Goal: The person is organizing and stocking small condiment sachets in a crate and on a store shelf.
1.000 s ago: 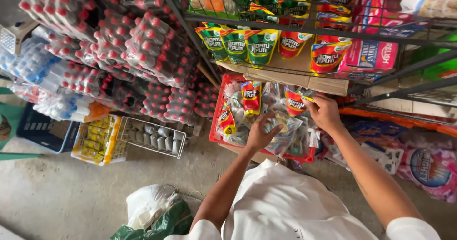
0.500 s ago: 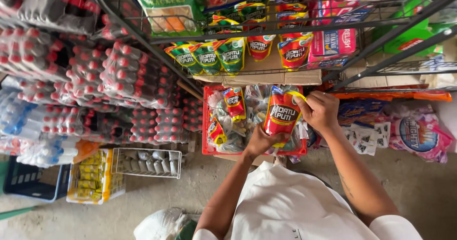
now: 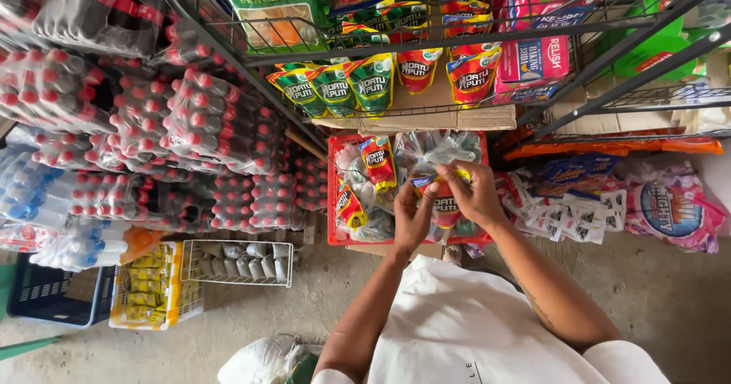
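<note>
A red sauce pouch (image 3: pixel 444 205) sits above the red crate (image 3: pixel 333 201), gripped by both hands: the left hand (image 3: pixel 413 218) clasps its left edge, the right hand (image 3: pixel 476 195) closes over its top. Green pouches (image 3: pixel 335 87) hang on the wire shelf (image 3: pixel 457 114) above the crate.

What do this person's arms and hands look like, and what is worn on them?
Both hands are bare: left hand, right hand, no gloves, rings or watch visible. The forearms are uncovered. A white short-sleeved shirt covers the upper arms. A small dark mark, perhaps a tattoo, shows on the right forearm.
</note>
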